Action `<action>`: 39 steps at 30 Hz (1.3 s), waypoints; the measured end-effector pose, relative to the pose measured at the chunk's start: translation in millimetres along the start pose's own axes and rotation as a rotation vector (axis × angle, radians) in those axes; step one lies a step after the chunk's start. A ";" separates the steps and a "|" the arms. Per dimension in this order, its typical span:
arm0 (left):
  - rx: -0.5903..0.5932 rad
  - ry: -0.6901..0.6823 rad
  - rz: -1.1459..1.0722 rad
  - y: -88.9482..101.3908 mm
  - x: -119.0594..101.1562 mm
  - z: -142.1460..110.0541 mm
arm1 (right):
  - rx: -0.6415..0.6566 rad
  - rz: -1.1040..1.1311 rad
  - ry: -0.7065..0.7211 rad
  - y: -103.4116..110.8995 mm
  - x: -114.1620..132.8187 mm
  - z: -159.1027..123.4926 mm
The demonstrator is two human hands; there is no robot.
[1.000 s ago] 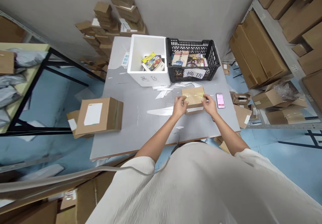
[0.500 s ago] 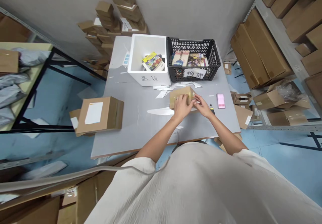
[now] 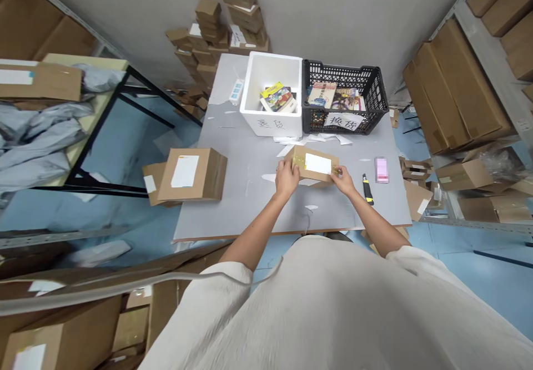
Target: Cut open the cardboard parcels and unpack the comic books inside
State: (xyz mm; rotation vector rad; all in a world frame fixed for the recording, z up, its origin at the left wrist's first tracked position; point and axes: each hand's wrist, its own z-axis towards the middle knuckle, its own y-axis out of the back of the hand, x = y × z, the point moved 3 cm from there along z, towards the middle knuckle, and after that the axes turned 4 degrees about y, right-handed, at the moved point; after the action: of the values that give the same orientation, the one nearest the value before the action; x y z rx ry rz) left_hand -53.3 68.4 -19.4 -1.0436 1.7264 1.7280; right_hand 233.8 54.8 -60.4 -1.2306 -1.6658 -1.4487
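A small cardboard box (image 3: pixel 302 171) with a white label (image 3: pixel 318 163) facing up is held between my two hands over the grey table. My left hand (image 3: pixel 287 178) grips its left end, fingers curled round the edge. At the opposite end, my right hand (image 3: pixel 343 181) pinches the right corner. Shiny tape shows at both ends of the box. To the right of my right hand lies a black and yellow box cutter (image 3: pixel 367 189), and past it a phone (image 3: pixel 381 170) with a pink screen.
Behind the box stand a white foam bin (image 3: pixel 270 121) and a black plastic crate (image 3: pixel 377 104), both with books inside. White paper strips (image 3: pixel 328 138) lie before them. A larger carton (image 3: pixel 189 175) sits at the table's left edge. Shelves with cartons (image 3: pixel 458 87) rise on the right.
The box was turned over in my hands, and its white label now faces up. My right hand went back to the right end. The view swung left, bringing the whole box cutter into sight.
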 end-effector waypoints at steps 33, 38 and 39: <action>0.283 0.040 -0.160 -82.5 23.1 -17.1 | -0.160 -0.052 -0.056 69.8 -25.6 -32.5; 0.278 0.081 -0.134 -78.9 25.7 -19.1 | -0.114 0.056 -0.016 75.8 -36.0 -24.6; 0.269 0.081 -0.117 -77.3 24.4 -19.0 | -0.118 0.072 -0.011 78.9 -38.8 -22.6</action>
State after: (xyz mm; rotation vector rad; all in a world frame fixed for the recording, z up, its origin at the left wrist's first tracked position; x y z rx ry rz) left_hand -3.7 52.2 -84.3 -1.0800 1.8467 1.3541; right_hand 318.0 21.0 -57.9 -1.3507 -1.5459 -1.5165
